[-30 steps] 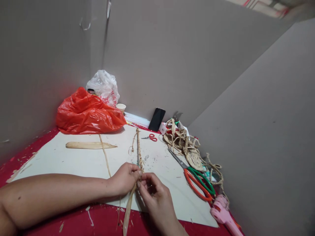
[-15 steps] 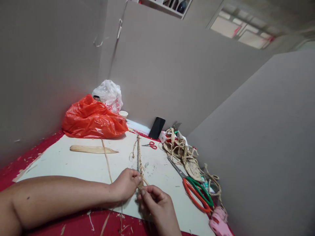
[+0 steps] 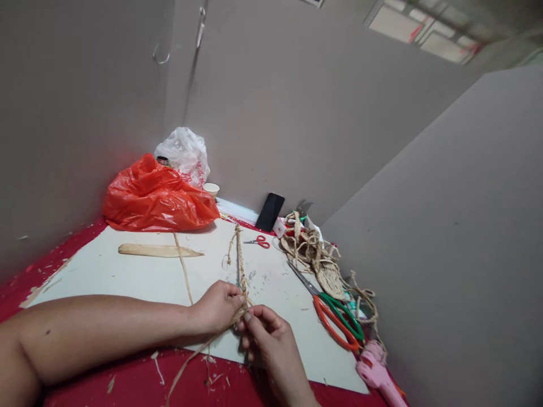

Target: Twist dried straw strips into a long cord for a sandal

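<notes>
A thin braided straw cord (image 3: 240, 257) runs from the middle of the white board down to my hands. My left hand (image 3: 218, 308) pinches its near end. Close beside it on the right, my right hand (image 3: 271, 339) has thumb and forefinger closed on the straw strands at the same end. A loose straw strand (image 3: 186, 362) trails from the hands toward the lower left, over the red cloth. Another long strand (image 3: 183, 268) lies on the board left of the cord, its lower part hidden behind my left forearm. A knotted side piece hangs off the cord's far end.
On the white board (image 3: 97, 277) lie a flat wooden strip (image 3: 156, 250) and small red scissors (image 3: 262, 242). Large scissors (image 3: 335, 319), tangled straw braids (image 3: 314, 254) and a pink tool (image 3: 375, 370) line the right. Behind are a red bag (image 3: 156, 198), cup (image 3: 211, 189) and phone (image 3: 270, 212).
The view has shifted slightly, so the scene sits higher in the picture. A loose strand now stretches from between my hands to the lower left. Both hands stay pinched at the cord's near end.
</notes>
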Action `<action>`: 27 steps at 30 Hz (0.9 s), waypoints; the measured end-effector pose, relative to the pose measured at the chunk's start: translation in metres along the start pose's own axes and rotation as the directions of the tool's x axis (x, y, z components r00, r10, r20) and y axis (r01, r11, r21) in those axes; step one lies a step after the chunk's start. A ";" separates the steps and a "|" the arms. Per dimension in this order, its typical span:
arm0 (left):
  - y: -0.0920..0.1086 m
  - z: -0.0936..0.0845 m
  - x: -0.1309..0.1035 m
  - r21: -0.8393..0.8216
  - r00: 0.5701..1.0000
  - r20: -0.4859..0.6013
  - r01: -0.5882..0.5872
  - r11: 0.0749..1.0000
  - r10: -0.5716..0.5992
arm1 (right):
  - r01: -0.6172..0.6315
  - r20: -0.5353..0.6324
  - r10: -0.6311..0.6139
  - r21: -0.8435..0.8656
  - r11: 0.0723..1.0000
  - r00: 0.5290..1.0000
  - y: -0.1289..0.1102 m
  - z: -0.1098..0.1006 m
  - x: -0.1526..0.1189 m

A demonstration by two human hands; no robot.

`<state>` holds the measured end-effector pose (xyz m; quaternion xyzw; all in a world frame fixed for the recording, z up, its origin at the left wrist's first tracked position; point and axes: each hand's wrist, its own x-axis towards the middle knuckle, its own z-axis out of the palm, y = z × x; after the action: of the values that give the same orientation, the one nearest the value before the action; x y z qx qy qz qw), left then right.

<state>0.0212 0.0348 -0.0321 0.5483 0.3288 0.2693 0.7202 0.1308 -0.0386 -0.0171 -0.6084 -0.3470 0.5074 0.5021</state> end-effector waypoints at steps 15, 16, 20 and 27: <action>0.004 -0.002 -0.001 0.007 0.998 0.026 0.050 0.999 -0.050 | 0.008 0.058 -0.008 -0.011 1.000 0.998 -0.003 0.002 0.001; 0.005 -0.002 -0.001 0.007 0.998 0.036 0.059 0.998 -0.059 | 0.011 0.060 -0.010 -0.004 1.000 0.998 -0.004 0.002 0.000; 0.008 -0.005 0.000 0.035 0.995 0.033 0.092 0.995 -0.093 | 0.005 0.061 -0.007 0.030 1.000 0.998 -0.008 0.001 -0.002; 0.011 -0.002 -0.002 0.047 0.997 0.009 0.081 0.996 -0.081 | -0.002 0.062 0.001 0.023 1.000 0.998 -0.012 0.006 -0.002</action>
<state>0.0179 0.0371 -0.0212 0.5526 0.3529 0.2290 0.7195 0.1254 -0.0361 -0.0052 -0.5869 -0.3561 0.5301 0.4977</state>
